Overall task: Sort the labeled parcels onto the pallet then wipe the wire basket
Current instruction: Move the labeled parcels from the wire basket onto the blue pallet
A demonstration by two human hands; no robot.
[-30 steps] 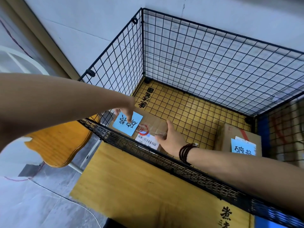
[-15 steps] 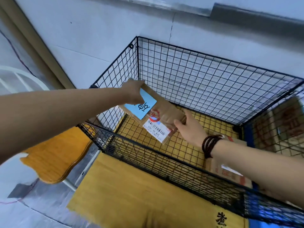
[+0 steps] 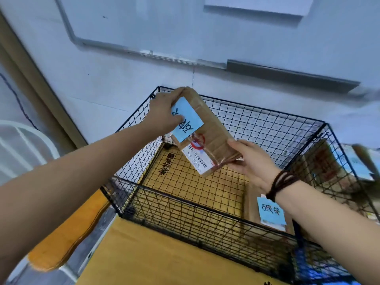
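A brown cardboard parcel (image 3: 211, 132) with a blue handwritten label and a white barcode sticker is held tilted in the air above the black wire basket (image 3: 185, 210). My left hand (image 3: 164, 114) grips its upper left end, thumb on the blue label. My right hand (image 3: 248, 159), with dark beads on the wrist, grips its lower right corner. A second parcel (image 3: 253, 210) with a blue label lies inside the basket at the right, partly hidden by my right forearm.
The basket stands on yellow cardboard (image 3: 160, 258) against a white wall. More labelled parcels (image 3: 320, 169) lie beyond the basket's right wall. A wooden stool seat (image 3: 61, 243) sits at the lower left, with a white curved frame (image 3: 24, 145) behind it.
Both hands have lifted the parcel from the basket floor up above the rim, tilting it. The view has risen, showing more wall.
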